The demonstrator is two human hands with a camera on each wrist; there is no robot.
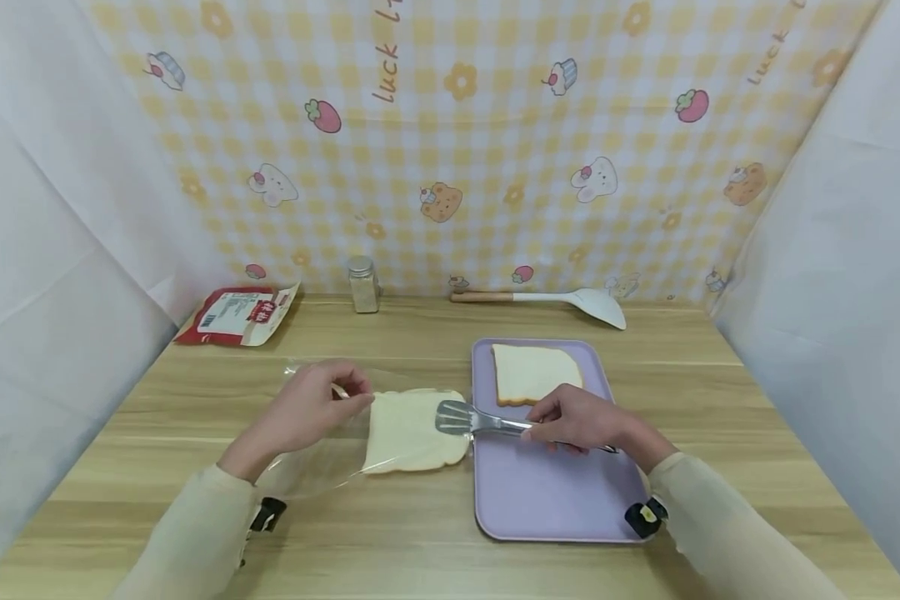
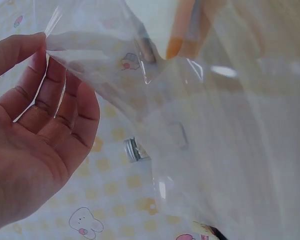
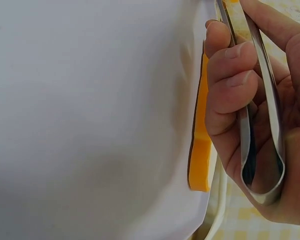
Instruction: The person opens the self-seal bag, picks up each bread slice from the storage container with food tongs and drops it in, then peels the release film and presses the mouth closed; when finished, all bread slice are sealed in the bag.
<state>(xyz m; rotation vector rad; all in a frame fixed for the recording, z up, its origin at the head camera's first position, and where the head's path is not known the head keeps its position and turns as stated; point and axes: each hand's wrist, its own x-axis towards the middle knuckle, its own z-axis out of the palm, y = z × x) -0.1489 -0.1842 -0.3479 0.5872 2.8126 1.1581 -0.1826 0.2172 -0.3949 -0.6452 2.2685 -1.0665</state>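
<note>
In the head view, the left hand (image 1: 315, 410) pinches the edge of a clear plastic bag (image 1: 311, 468) between thumb and fingers (image 1: 354, 377). The bag lies on the wooden desk (image 1: 397, 550), its film spread around a white bread slice (image 1: 408, 433) just left of a lavender tray (image 1: 551, 496). The right hand (image 1: 577, 417) grips metal tongs (image 1: 487, 422) above the tray; their slotted head points left, over the right part of that slice. A second bread slice (image 1: 534, 373) lies at the tray's far end. Farther back stand or lie a red-and-white food packet (image 1: 236, 317), a glass jar with a metal lid (image 1: 363, 287) and a white turner with a wooden handle (image 1: 543, 297), before a yellow checked cloth (image 1: 457, 125).

In the left wrist view, the thumb and forefinger nip the bag's edge, the remaining fingers loosely bent; a crusted piece of bread and the jar show through the film.

In the right wrist view, the fingers curl round the arms of the tongs, near the bent end, beside an orange-brown crust at the tray's edge.
</note>
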